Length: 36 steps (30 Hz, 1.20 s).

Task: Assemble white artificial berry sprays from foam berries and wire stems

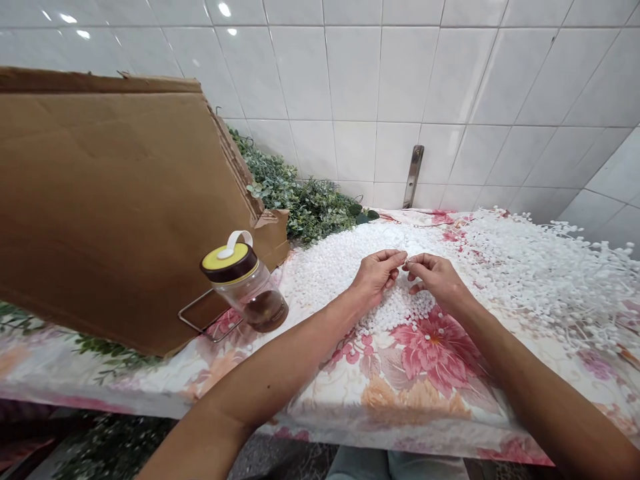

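My left hand (pixel 379 276) is closed, with thumb and fingertips pinched together over a heap of small white beads (pixel 330 267). Right beside it, my right hand (pixel 436 279) also makes a pinch, and the fingertips of both hands nearly meet. Whatever they hold between them is too small to make out. To the right lies a pile of thin white stems with round white tips (pixel 545 273). The beads rest on a flowered tablecloth (pixel 435 353).
A clear bottle (pixel 257 293) with a yellow and dark lid, holding some brown liquid, stands left of the beads. Behind it leans a large cardboard box (pixel 110 200). Green artificial foliage (pixel 315 207) lies along the tiled wall (pixel 350 80). A metal bracket (pixel 413 177) is against the wall.
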Motion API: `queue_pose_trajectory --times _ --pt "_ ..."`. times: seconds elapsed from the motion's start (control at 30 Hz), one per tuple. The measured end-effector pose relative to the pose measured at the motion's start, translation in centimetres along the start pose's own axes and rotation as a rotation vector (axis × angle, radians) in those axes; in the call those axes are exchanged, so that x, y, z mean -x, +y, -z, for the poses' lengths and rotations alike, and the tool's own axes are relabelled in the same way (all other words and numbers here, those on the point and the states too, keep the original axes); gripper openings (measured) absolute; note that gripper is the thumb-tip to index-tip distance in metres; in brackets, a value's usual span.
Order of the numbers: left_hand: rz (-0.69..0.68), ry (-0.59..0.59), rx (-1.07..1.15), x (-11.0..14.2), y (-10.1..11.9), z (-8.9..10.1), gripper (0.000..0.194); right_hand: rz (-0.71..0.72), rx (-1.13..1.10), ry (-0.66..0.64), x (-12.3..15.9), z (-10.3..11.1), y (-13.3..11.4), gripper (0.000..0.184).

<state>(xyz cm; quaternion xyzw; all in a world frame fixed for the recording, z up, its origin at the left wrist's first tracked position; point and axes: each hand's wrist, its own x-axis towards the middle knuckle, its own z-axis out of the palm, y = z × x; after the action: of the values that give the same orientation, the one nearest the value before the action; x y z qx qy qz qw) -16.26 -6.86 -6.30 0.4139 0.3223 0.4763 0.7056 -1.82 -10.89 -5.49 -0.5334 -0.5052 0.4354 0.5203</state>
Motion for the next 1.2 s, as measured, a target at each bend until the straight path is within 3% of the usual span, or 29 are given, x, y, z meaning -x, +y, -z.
queue_pose_trajectory --times 0.37,0.57,1.2 --pt "-0.040 0.008 -0.011 0.0 0.0 0.0 0.041 0.004 0.140 0.013 -0.3 0.4 1.3 0.014" --pt "-0.020 -0.059 0.003 0.0 0.0 0.2 0.042 0.019 0.156 0.011 -0.2 0.2 1.2 0.014" --pt "-0.036 -0.127 0.018 0.3 0.6 -0.1 0.043 0.032 0.004 0.036 0.3 -0.3 0.9 0.021"
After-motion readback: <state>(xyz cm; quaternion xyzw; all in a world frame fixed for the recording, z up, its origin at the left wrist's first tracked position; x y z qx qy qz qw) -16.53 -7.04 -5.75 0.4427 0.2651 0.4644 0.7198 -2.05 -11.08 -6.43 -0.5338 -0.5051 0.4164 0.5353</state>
